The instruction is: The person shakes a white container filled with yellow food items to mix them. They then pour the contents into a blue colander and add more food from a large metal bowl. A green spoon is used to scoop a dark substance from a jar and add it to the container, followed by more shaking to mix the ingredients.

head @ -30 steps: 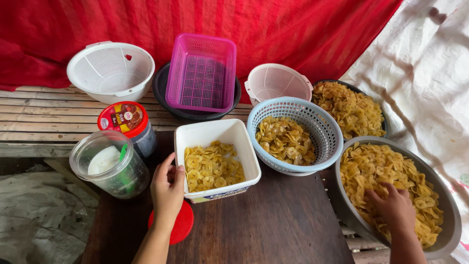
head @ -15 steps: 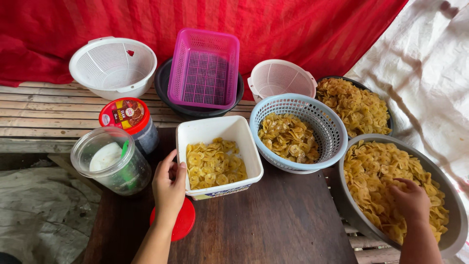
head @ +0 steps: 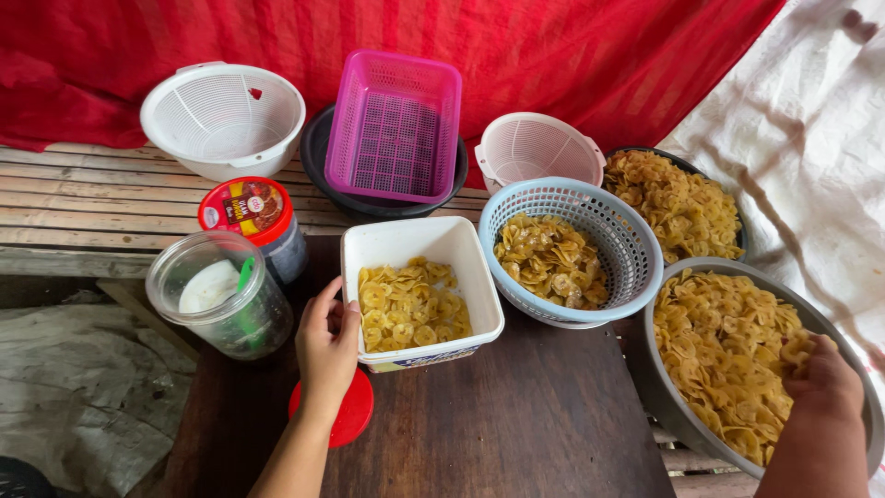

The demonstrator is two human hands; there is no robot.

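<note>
My left hand point(head: 327, 346) rests against the left wall of a white square tub point(head: 406, 242) that is partly filled with yellow chips. My right hand point(head: 823, 380) is down in a large grey metal bowl point(head: 678, 415) heaped with the same chips, fingers curled around a few of them at the bowl's right side. A blue plastic basket point(head: 619, 242) with more chips stands between the tub and the bowl.
A red lid point(head: 355, 415) lies under my left wrist. A clear jar point(head: 217, 300) and a red-lidded jar point(head: 251, 210) stand at left. Behind are a white colander point(head: 223, 115), a pink basket point(head: 396, 124) on a black bowl, a small white strainer point(head: 536, 148) and another chip bowl point(head: 682, 203).
My right hand has slid to the right across the chips in the grey bowl and closed on some. My left hand stays on the white tub.
</note>
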